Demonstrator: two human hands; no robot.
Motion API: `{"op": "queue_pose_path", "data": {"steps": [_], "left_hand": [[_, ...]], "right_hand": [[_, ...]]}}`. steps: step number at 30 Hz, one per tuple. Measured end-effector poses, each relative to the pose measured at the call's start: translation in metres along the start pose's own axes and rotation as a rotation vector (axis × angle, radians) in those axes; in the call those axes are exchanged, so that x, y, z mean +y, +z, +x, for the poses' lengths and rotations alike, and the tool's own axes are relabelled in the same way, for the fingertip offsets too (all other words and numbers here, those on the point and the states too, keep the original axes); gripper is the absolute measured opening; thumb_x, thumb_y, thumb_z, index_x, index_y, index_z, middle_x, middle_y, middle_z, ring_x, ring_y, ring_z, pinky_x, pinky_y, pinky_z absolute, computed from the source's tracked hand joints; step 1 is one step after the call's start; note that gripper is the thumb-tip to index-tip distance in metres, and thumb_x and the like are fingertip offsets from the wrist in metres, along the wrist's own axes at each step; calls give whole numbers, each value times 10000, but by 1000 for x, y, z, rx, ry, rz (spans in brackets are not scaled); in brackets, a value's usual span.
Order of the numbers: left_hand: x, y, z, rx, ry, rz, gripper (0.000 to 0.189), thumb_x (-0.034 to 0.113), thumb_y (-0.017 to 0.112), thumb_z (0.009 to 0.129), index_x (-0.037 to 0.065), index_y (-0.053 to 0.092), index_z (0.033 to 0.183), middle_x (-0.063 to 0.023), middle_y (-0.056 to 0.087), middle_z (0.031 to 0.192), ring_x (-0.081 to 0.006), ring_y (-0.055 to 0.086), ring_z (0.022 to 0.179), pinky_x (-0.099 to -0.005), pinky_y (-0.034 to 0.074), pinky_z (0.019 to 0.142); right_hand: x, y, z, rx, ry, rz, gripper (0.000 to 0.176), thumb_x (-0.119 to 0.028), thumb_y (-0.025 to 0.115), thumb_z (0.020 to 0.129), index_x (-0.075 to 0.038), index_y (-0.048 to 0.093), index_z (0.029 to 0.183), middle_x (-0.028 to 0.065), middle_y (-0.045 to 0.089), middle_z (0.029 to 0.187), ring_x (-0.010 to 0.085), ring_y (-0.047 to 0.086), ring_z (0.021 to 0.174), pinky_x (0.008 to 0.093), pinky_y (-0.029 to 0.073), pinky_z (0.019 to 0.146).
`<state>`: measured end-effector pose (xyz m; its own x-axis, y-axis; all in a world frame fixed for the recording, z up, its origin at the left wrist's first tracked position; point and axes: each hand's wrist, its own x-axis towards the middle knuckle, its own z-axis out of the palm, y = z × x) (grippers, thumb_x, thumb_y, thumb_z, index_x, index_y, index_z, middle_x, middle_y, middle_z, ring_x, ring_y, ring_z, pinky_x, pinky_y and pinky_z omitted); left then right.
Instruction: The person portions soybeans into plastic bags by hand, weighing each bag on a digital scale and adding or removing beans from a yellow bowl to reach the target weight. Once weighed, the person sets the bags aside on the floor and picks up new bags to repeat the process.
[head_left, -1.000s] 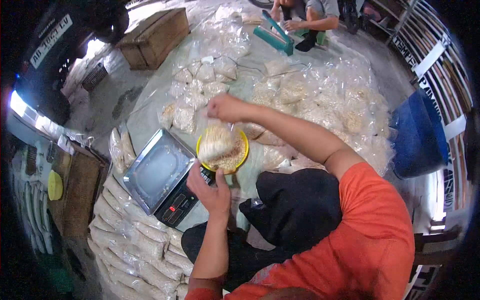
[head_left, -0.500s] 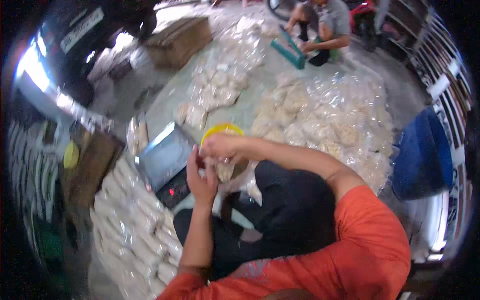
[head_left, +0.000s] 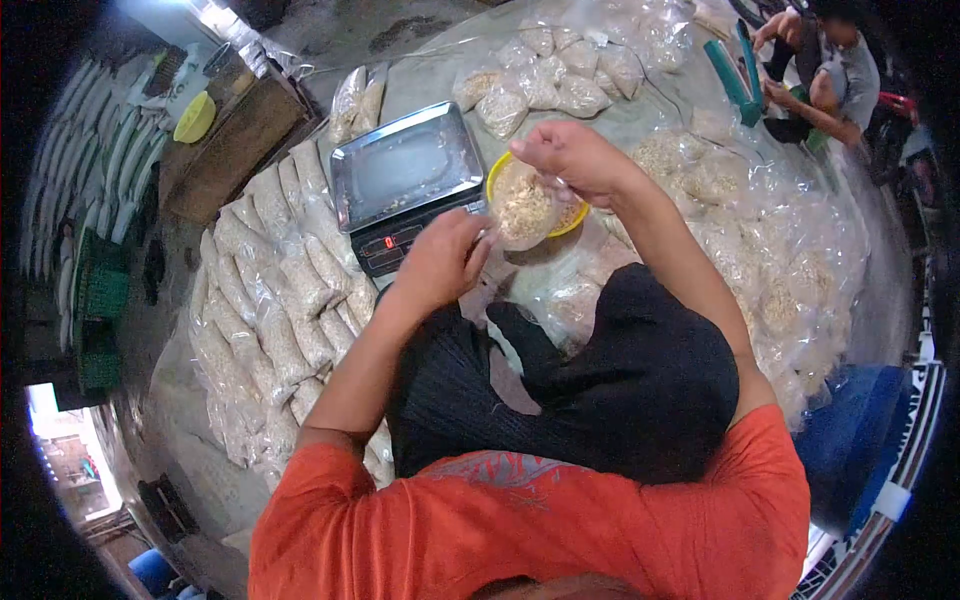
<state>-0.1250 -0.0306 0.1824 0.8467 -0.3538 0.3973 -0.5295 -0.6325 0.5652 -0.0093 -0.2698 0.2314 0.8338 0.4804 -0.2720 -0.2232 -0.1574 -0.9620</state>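
Glossy clear plastic bag (head_left: 520,215); shiny metal scale pan (head_left: 405,165); smooth yellow plastic bowl (head_left: 572,222)

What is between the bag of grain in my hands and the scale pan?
Nothing visible. The left hand and right hand hold the clear grain bag over the yellow bowl, and the scale pan lies just beside that bowl with no object in the gap.

Two hands were counted: one left hand (head_left: 445,262) and one right hand (head_left: 572,160). One clear bag (head_left: 520,208), one yellow bowl (head_left: 574,222) and one scale (head_left: 405,165) were seen at upper centre. One other person (head_left: 845,75) was counted at upper right. The filled packets (head_left: 270,290) at left were too many to be counted.
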Motion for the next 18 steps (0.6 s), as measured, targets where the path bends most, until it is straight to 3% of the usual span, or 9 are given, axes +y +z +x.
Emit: {"op": "queue_pose_path", "data": {"steps": [4,6,7,8,11,14,16,17,18], "left_hand": [[-5,-31,18,-87,50,256,132,155,779,877,53,698,899,-144,629,1077,-363,589,1008,-462,492,882],[-16,-45,30,-37,516,426,139,178,792,851,91,685,856,-90,647,1243,-335,563,1086,-458,477,924],[-23,-52,35,-162,535,440,151,222,790,840,123,690,897,-44,648,1340,-298,559,1115,-456,473,934],[-30,-59,42,-166,528,452,151,222,790,840,123,690,897,-44,648,1340,-298,559,1115,-456,473,934],[-57,-83,67,-533,314,452,239,284,733,894,124,656,1054,-47,676,1247,-299,616,1077,-468,512,908],[-105,-97,70,-453,152,697,185,255,663,919,133,651,1058,-61,674,1085,-297,666,1018,-450,537,808],[-115,-106,76,-445,111,732,151,241,638,947,136,663,1053,-76,683,1077,-294,683,991,-452,543,778],[-120,-106,78,-424,82,781,140,229,632,951,136,668,1050,-75,684,1056,-291,685,988,-451,544,780],[-126,-103,78,-404,53,826,130,216,626,956,137,672,1048,-74,685,1035,-288,687,985,-449,545,782]], "right_hand": [[-19,-1,28,20,-84,-176,323,-356,752,1009,-93,631,866,-31,581,694,54,474,523,240,355,461],[-16,-6,59,13,-202,-107,410,-416,765,988,-81,609,811,-19,513,614,88,461,486,288,365,418],[-23,-5,67,17,-177,-111,415,-424,770,982,-75,615,820,-18,517,617,89,465,488,292,367,417],[-30,-5,77,22,-156,-117,422,-432,775,976,-68,621,828,-16,521,621,90,469,490,295,369,417],[-19,17,137,45,-179,-86,347,-383,733,1018,-98,622,856,-46,494,616,53,446,494,257,318,433],[-22,36,175,60,-185,-8,357,-399,745,1004,-77,656,878,-22,549,639,69,502,553,271,375,474],[-2,45,216,135,-474,-144,455,-467,772,963,-18,701,951,41,647,737,123,585,610,332,486,556],[5,46,224,206,-467,-285,489,-487,779,939,-2,728,974,78,698,780,174,633,683,361,534,666],[15,49,230,208,-463,-276,489,-487,779,939,-2,728,974,78,698,780,174,633,683,361,534,666]]}}
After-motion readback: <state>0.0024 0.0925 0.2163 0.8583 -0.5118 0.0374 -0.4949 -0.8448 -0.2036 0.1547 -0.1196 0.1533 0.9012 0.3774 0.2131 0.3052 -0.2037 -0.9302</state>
